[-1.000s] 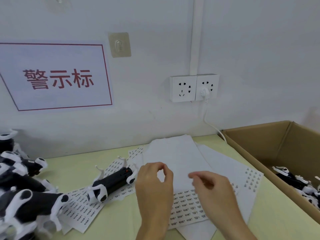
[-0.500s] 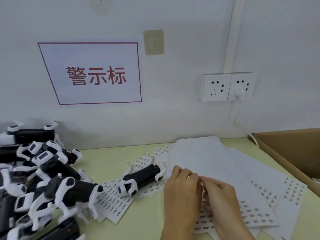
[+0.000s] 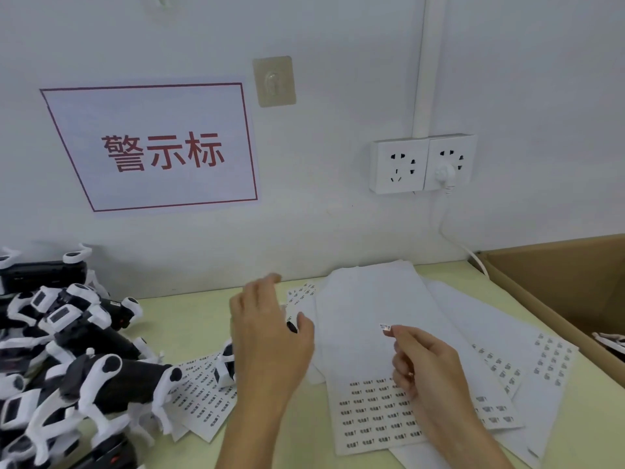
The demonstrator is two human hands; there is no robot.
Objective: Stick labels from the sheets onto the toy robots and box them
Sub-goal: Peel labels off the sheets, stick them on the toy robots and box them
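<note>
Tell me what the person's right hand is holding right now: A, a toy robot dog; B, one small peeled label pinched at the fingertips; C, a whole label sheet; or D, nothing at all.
B: the right hand pinches a single small label at its fingertips, raised above the label sheets, while the left hand reaches over the toy robot dog lying on another sheet.

Pale-green table (image 3: 189, 319) under label sheets (image 3: 378, 414), toy robots (image 3: 67, 360), box (image 3: 554, 286)
</note>
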